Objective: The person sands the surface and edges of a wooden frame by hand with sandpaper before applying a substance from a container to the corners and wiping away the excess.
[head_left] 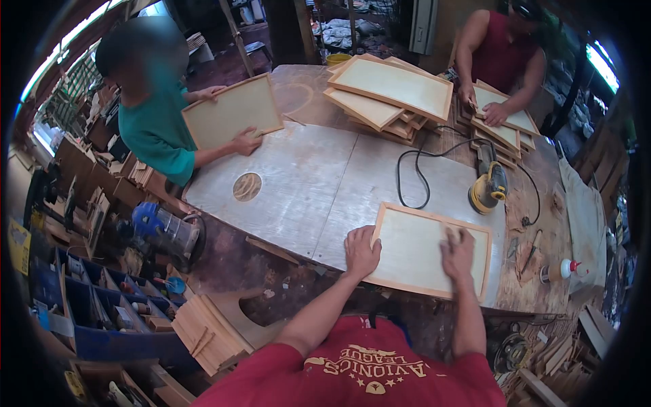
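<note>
In the head view, the person's left hand [363, 252] comes up from the lower left with the forearm slanting forward, its knuckles up and its thumb on the inner side. Its grip is closed around the left rim of a shallow rectangular tray with a pale flat panel and a light-brown wooden border [424, 244]. The right hand [458, 256] reaches almost straight forward over the right half of the panel, its fingers bent and blurred; whether that grip is closed on anything, I cannot tell.

The tray lies flat, panel side up, on the near edge of the silvery sheet-covered tabletop [285, 183], just in front of the person's red shirt with yellow lettering [380, 370]. Its long axis runs from left to right, with the right end slanted a little toward the person, and its short sides point away from them. It extends rightward from the left grip and lies beneath the right one, whose wrist crosses the near border.

Just beyond the tray's right part stands a yellow-and-black power sander [487, 188]. A stack of similar wooden trays [393, 88] sits farther back, and a brown-and-white bottle with a red cap [559, 271] is to the right.
</note>
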{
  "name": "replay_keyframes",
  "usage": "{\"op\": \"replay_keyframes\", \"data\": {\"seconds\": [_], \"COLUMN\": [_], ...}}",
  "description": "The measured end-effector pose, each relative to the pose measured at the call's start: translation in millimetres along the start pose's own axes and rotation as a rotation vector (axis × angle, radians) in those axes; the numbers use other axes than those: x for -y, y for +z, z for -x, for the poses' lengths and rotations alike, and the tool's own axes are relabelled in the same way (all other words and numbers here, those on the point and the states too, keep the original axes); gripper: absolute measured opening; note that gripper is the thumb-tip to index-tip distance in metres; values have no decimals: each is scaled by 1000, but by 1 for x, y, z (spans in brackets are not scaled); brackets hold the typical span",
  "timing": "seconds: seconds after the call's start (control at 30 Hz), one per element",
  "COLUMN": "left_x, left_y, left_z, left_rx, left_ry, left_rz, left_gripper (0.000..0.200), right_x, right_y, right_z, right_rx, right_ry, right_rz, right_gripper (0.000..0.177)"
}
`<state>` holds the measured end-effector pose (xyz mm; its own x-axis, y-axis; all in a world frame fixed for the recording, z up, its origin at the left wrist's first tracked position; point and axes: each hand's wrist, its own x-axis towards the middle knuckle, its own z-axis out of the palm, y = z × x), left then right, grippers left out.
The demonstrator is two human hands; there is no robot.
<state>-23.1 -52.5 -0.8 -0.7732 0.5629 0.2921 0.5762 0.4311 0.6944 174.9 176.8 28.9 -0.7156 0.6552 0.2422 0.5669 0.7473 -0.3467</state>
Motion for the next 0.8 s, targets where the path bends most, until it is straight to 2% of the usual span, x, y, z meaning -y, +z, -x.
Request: {"op": "replay_keyframes", "data": {"seconds": [0.07, 0.17, 0.2, 0.3, 0.4, 0.5, 0.63, 0.7, 0.77, 0.8], "left_x": [0, 1, -1, 0, 0, 1, 3, 6, 15, 12], "left_y": [2, 0, 1, 3, 2, 3, 0, 5, 16, 14], "left_z": [2, -2, 1, -1, 0, 1, 2, 0, 2, 1], "left_rx": [-8, -37, -39, -14, -35, -47, -36, -20, -57, -41], "left_ry": [-4, 4, 11, -14, 24, 38, 22, 17, 22, 27], "left_rz": [2, -7, -7, -28, -34, -45, -38, -55, -65, -52], "left_gripper": [44, 44, 44, 44, 44, 44, 45, 45, 45, 45], "right_x": [-46, -31, -22, 54, 122, 131, 65, 2, -45, -48], "right_y": [-18, -24, -2, 29, 40, 42, 35, 18, -14, -26], "right_z": [10, 2, 2, -7, -24, -31, -14, 4, 18, 21], "right_rx": [8, 45, -41, -8, 44, 98, -34, -45, -31, -13], "right_ry": [3, 140, 191, -136, -215, -299, -237, -60, -7, 36], "right_rz": [57, 62, 54, 60, 24, -17, 78, 131, 124, 87], "right_gripper": [54, 60, 66, 66, 59, 57, 51, 49, 50, 51]}}
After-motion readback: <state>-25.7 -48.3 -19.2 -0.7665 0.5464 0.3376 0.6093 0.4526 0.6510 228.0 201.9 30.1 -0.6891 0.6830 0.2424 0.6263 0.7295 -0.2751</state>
